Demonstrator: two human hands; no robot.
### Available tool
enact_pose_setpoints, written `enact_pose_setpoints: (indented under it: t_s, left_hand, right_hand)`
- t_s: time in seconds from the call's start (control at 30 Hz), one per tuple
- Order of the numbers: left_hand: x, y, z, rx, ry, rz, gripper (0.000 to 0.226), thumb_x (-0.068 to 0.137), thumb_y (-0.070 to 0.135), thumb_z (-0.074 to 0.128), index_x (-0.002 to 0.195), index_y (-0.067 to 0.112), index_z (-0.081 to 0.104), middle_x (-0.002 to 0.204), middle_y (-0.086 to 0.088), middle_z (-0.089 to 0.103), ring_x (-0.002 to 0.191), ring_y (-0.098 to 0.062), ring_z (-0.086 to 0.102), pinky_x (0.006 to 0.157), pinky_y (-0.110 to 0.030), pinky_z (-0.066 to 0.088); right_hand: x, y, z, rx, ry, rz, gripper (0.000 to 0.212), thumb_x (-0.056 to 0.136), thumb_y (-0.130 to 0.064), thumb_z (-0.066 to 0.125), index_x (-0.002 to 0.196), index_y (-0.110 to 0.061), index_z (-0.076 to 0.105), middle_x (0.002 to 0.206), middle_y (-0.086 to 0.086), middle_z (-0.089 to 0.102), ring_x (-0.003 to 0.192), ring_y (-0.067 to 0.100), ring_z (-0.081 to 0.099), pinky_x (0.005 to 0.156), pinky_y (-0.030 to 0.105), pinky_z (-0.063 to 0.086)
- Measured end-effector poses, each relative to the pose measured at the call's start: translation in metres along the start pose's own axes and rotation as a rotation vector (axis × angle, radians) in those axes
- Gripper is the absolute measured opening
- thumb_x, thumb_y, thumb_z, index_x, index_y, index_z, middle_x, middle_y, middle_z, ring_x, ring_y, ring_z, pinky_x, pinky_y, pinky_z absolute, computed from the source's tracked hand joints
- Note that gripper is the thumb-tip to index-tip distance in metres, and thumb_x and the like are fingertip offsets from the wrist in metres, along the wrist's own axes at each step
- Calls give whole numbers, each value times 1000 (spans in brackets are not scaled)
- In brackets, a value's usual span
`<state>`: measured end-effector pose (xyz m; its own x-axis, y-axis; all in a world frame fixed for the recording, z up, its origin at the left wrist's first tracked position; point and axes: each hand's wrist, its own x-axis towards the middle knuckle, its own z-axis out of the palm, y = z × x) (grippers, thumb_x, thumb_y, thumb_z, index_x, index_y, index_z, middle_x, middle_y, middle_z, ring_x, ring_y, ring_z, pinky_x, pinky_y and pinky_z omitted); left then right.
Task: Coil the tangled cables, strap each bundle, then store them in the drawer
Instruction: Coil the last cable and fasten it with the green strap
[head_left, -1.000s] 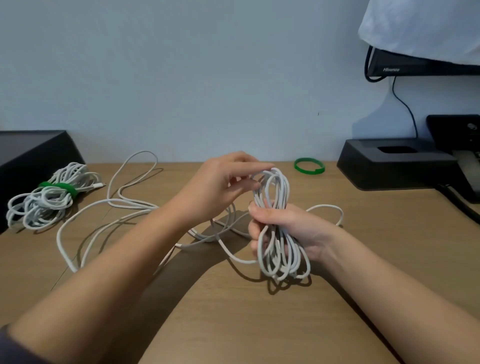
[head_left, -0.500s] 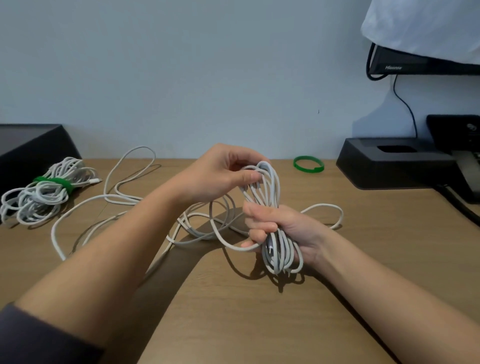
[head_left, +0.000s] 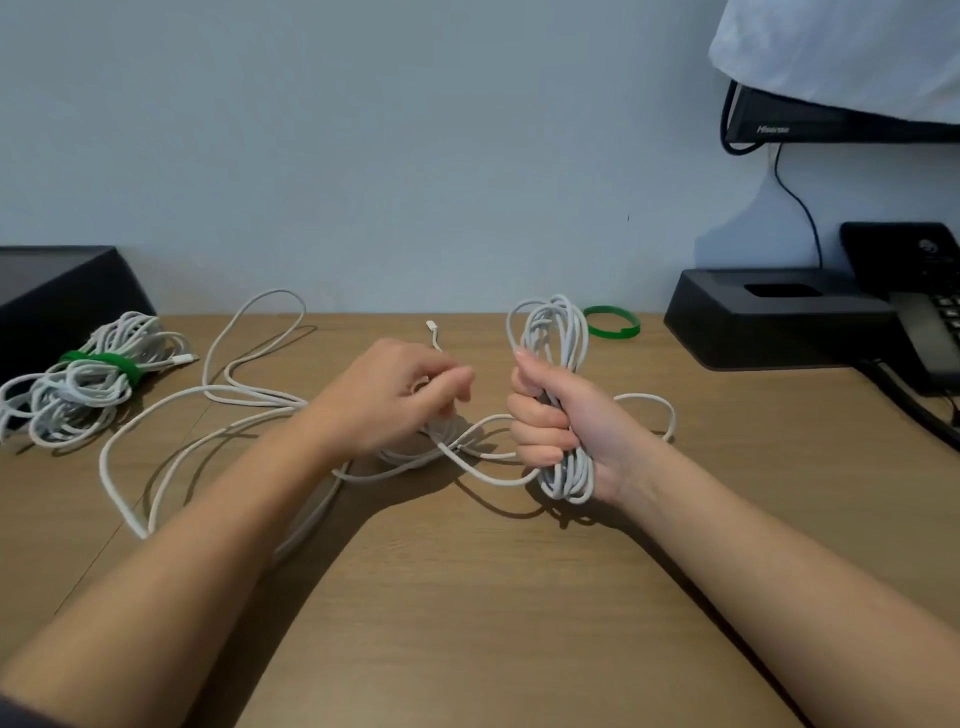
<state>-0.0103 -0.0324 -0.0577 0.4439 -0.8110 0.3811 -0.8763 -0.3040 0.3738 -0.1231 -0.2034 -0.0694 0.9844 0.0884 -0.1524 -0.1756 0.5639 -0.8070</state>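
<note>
Notably, several things are only partly seen: the black box (head_left: 57, 291) at 10 o'clock is cut off by the left edge, and whether its top is open cannot be told. At 2 o'clock the keypad device (head_left: 935, 332) runs out of frame on the right. The monitor (head_left: 831, 122) at 1 o'clock shows only its lower edge under a white cloth (head_left: 841, 52). The left hand (head_left: 395, 395) is slightly blurred at its fingers (head_left: 457, 387). They are curled, and it appears to pinch the free end of the white cable (head_left: 556, 332), but the contact itself is hidden behind the knuckles. The connector tip (head_left: 431, 326) pokes out just beyond that hand toward 12 o'clock. The right hand (head_left: 558, 415), just right of centre, is clenched around the middle of the cable's coiled part. The loops stand upright, rising above the fist and hanging below it, so the strands inside the fist are covered. From the coil's bottom a strand curves to 9 o'clock under the left hand. It joins the uncoiled length (head_left: 234, 389), which sprawls in wide loops on the wooden surface (head_left: 493, 597) and passes beneath the left forearm. One more loop lies on the surface behind the right wrist at 3 o'clock. As for holders, the black base (head_left: 769, 327) at 2 o'clock has a dark recess (head_left: 782, 290) in its top, too dark to tell what is in it. At 9 o'clock a finished bundle (head_left: 67, 410) lies against the black box, bound by a green strap (head_left: 104, 364). A spare green strap (head_left: 613, 322) lies curled on the surface at 1 o'clock, just behind the coil.
</note>
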Motion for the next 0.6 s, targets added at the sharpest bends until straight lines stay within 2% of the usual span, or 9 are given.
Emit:
enact_pose_setpoints:
  t_s: [0.07, 0.13, 0.23, 0.3, 0.37, 0.43, 0.47, 0.53, 0.6]
  left_hand:
    - [-8, -6, 2, 264, -58, 82, 47, 90, 58, 34, 79, 27, 67, 72, 15, 57, 80, -2, 50, 93, -35, 37]
    - [-12, -11, 2, 401, -117, 112, 47, 88, 65, 35, 82, 30, 66, 81, 18, 56, 91, -2, 48, 107, -38, 28]
    - [-12, -18, 0, 485, -36, 187, 43, 91, 62, 39, 84, 28, 63, 88, 15, 60, 101, -9, 54, 113, -41, 25]
    - [-9, -21, -2, 495, 79, 261, 36, 94, 45, 42, 82, 20, 64, 85, 6, 63, 95, -19, 61, 108, -41, 30]
    - [-4, -19, -2, 463, 109, 310, 37, 97, 37, 41, 80, 14, 64, 80, -1, 62, 85, -25, 62, 101, -39, 37]
    - [-1, -11, 1, 408, 107, 314, 40, 98, 35, 40, 79, 10, 64, 76, -5, 57, 75, -28, 57, 79, -39, 48]
    - [0, -7, 2, 394, 124, 302, 40, 98, 35, 41, 81, 8, 65, 76, -6, 54, 72, -28, 54, 66, -38, 47]
    - [1, -2, 3, 401, 188, 299, 40, 96, 34, 43, 83, 6, 68, 75, -6, 50, 67, -25, 49, 53, -35, 43]
    - [2, 0, 3, 393, 255, 308, 40, 94, 34, 45, 83, 4, 69, 75, -6, 49, 65, -23, 47, 52, -32, 40]
  right_hand:
    - [-4, -9, -3, -65, 1, 58, 36, 92, -33, 57, 62, -18, 43, 46, -7, 26, 34, 4, 21, 34, 14, 19]
    - [-9, -19, -9, -110, -15, 156, 36, 92, -31, 60, 62, -17, 44, 47, -8, 27, 39, 5, 16, 38, 15, 15]
    - [-14, -30, -20, -135, -56, 321, 33, 87, -30, 65, 64, -16, 47, 49, -7, 32, 35, 2, 23, 35, 12, 21]
    - [-15, -30, -22, -197, -32, 368, 28, 86, -29, 68, 73, -13, 50, 57, -4, 45, 34, 1, 31, 35, 10, 27]
    - [-13, -26, -20, -294, 27, 363, 25, 85, -27, 67, 88, -8, 51, 72, 3, 60, 36, 1, 31, 35, 10, 31]
    - [-12, -22, -12, -347, 23, 363, 29, 84, -29, 65, 95, -6, 52, 85, 9, 69, 35, 2, 30, 35, 10, 34]
    - [-11, -20, -9, -361, 0, 367, 30, 83, -31, 65, 96, -7, 52, 88, 11, 71, 35, 2, 31, 35, 11, 35]
    - [-11, -16, -5, -396, -42, 381, 30, 82, -31, 67, 95, -7, 52, 83, 9, 70, 37, 3, 32, 36, 12, 36]
    - [-10, -13, -4, -398, -76, 386, 27, 82, -29, 71, 88, -10, 53, 68, 4, 61, 38, 2, 33, 37, 12, 34]
